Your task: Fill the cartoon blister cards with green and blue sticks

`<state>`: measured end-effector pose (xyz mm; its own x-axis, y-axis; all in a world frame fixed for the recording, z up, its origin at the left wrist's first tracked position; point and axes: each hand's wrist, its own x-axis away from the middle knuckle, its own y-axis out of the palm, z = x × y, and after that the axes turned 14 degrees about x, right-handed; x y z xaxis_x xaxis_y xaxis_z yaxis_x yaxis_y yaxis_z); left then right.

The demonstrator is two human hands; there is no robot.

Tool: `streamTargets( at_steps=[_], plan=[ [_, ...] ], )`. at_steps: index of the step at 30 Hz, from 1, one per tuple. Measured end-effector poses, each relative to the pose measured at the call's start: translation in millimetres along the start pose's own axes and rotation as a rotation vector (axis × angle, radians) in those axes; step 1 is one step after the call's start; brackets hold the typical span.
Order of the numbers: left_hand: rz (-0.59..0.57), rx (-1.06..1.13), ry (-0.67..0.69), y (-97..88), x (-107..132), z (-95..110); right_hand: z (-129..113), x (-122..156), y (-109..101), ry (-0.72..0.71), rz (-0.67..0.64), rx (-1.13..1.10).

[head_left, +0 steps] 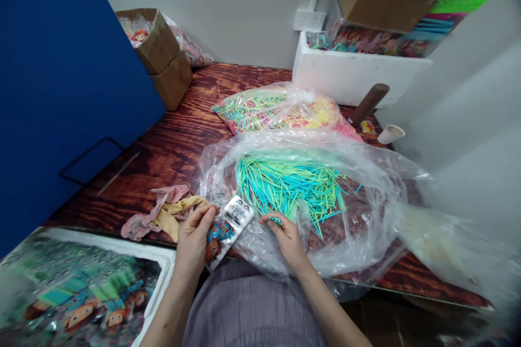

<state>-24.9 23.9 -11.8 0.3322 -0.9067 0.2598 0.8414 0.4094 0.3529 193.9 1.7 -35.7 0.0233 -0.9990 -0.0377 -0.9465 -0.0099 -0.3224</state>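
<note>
My left hand (194,238) pinches the edge of a small printed packet (240,211) with a cartoon figure on it. The packet slants up and to the right, just in front of my lap. In my right hand (288,241) is a small bundle of thin green and blue sticks (275,220), seen end-on between curled fingers. A loose pile of the same thin sticks (288,184) lies beyond both hands in an opened clear plastic bag (362,233). My right hand is over the bag's near edge, apart from the packet.
Behind the pile sits a filled bag of multicoloured sticks (260,108). Crumpled pink and yellow gloves (169,211) lie left of my left hand. A white foam box (163,276) at lower left holds several figure packets. A paper cup (391,134) and brown cylinder (369,104) stand right.
</note>
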Motion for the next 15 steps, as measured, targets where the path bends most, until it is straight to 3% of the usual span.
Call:
streamTargets(
  at_steps=[6, 10, 15],
  plan=[
    [-0.019, 0.059, -0.078, 13.8, 7, 5, -2, 0, 0, 0.008, 0.005, -0.008],
    [-0.052, 0.096, -0.17, 8.9, 11, 3, -1, 0, 1, 0.004, 0.009, -0.013],
    [-0.01, 0.124, -0.213, 5.0, 13, 0, 0, 0, 1, 0.003, 0.014, -0.027]
  ],
)
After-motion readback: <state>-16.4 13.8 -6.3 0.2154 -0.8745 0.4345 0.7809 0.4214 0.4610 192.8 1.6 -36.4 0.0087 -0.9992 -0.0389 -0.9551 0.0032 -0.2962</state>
